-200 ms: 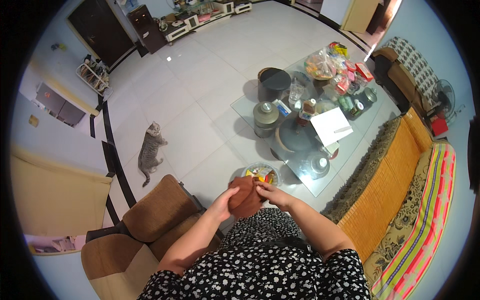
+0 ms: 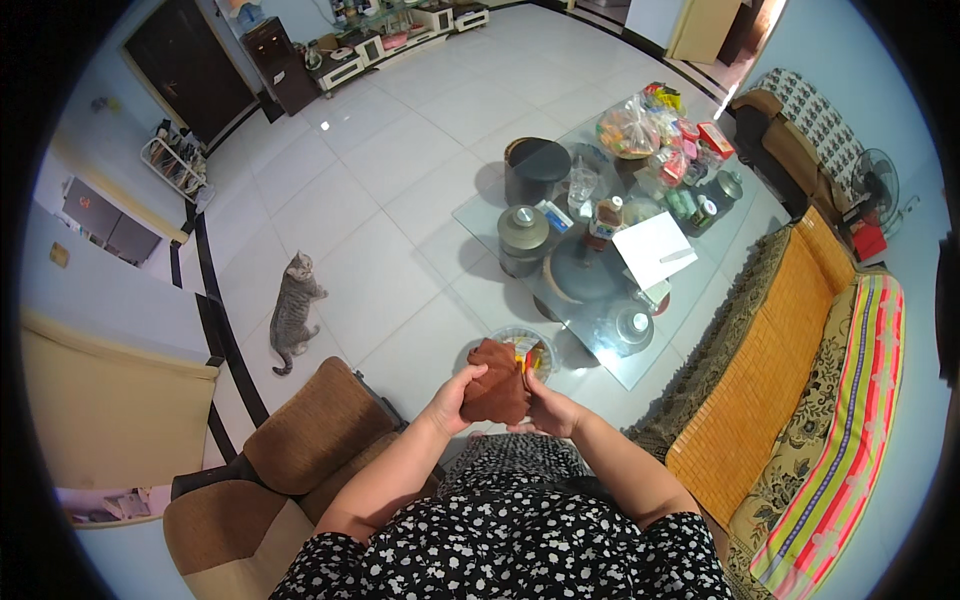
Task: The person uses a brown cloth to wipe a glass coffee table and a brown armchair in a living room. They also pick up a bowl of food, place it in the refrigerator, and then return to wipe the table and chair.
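The person is wearing a black dress with white dots (image 2: 500, 555) and is holding both forearms out in front of the body. The left hand (image 2: 455, 398) is gripping the left edge of a brown cloth (image 2: 497, 385), with the fingers curled around it, and the right hand (image 2: 545, 410) is clasping the same cloth from the right side, thumb pressing on its edge. The cloth is hanging bunched between the two hands, above the person's lap and in front of a small bowl (image 2: 525, 350) that is showing yellow and red pieces inside; the cloth is covering part of the bowl from this view, and whether they are touching cannot be told. To the left, a brown armchair (image 2: 310, 430) is standing on the white tiled floor (image 2: 400, 180). To the right, a sofa (image 2: 790, 350) is carrying an orange woven mat and a striped, flowered cover. Just beyond the bowl, a glass table (image 2: 480, 215) is bearing a dark round tray (image 2: 585, 275), a lidded grey jar (image 2: 523, 235), a white sheet of paper (image 2: 655, 248), a black pot (image 2: 535, 168) and a bag of snacks (image 2: 630, 125). Farther left, a grey tabby cat (image 2: 293, 310) is sitting on the floor, well apart from the table. At the far wall, a low white cabinet (image 2: 390, 45) is standing beside a dark door (image 2: 185, 65).
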{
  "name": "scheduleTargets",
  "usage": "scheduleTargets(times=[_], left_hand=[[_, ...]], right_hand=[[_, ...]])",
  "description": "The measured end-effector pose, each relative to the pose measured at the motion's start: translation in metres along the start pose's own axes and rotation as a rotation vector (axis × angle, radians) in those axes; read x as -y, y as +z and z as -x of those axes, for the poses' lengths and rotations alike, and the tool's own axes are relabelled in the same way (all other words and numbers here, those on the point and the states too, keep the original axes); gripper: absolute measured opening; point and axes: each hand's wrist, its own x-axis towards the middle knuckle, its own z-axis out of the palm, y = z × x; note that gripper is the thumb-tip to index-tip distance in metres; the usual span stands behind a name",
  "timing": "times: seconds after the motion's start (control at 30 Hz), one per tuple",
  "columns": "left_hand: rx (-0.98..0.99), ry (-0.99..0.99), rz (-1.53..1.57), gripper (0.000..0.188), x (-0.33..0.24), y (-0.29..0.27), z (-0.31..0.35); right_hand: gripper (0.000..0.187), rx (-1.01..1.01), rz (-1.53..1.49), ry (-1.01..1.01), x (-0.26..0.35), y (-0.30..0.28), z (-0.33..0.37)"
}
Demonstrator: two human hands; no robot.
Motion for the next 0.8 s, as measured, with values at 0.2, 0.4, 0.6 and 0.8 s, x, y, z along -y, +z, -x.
scheduleTargets(times=[0.2,0.4,0.6,0.8], left_hand=[[-0.039,0.047,0.07,0.042,0.006,-0.031,-0.008],[-0.202,0.145,-0.286,0.056,0.036,-0.027,-0.079],[-0.129,-0.017,-0.277,0.098,0.063,0.029,-0.119],[0.065,0.397,0.322,0.05,0.133,0.096,-0.225]], right_hand=[[0.064,-0.081,0.277,-0.106,0.01,-0.013,-0.004],[0.05,-0.257,0.388,-0.153,0.059,-0.047,0.012],[0.042,-0.004,0.79,-0.226,0.114,-0.116,0.011],[0.049,0.192,1.216,-0.109,0.174,-0.164,0.055]])
